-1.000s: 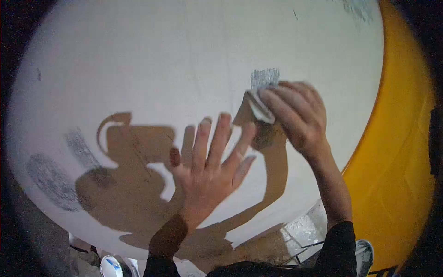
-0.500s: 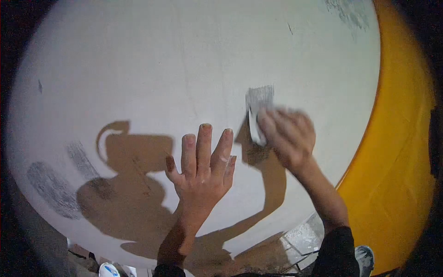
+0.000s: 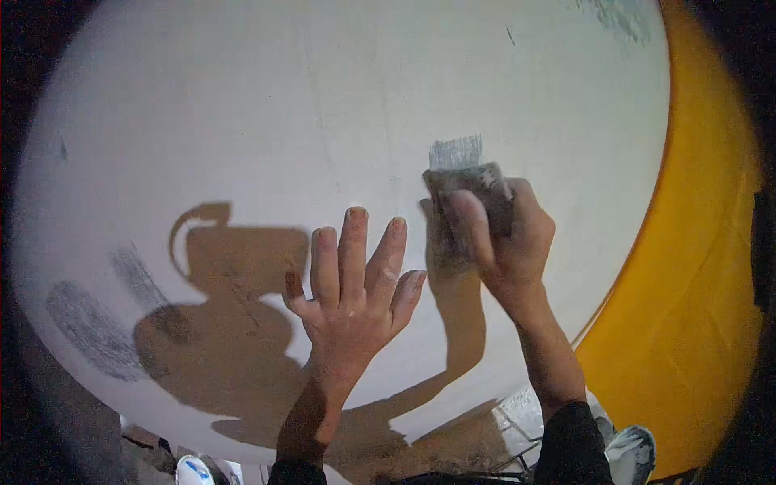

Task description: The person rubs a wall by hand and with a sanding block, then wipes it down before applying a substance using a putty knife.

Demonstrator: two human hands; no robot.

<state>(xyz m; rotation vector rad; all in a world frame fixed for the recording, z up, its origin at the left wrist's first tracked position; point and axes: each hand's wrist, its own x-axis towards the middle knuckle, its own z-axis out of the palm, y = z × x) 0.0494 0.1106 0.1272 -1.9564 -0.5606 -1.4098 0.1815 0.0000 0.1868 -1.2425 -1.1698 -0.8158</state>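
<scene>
A dark, dusty sanding block [image 3: 495, 196] is gripped in my right hand [image 3: 521, 246], thumb laid across its near face. It rests against a large, curved white surface [image 3: 242, 121], right of the middle. Just above the block shows a grey streaked patch [image 3: 455, 151] with a ragged top edge, and more grey lies below it, partly in shadow. My left hand [image 3: 347, 303] is left of the block, fingers spread on the white surface, with nothing in it. White dust or paint marks one of its fingers.
An orange-yellow surface [image 3: 687, 347] borders the white one on the right. Other grey scuffed patches [image 3: 89, 331] lie at lower left and upper right. My shadow covers the lower left. Two shoes [image 3: 194, 470] and floor clutter show along the bottom edge.
My right hand has turned the sanding block, so its broad dark face shows instead of a pale narrow side. The left hand stays in place, its thumb spread wider.
</scene>
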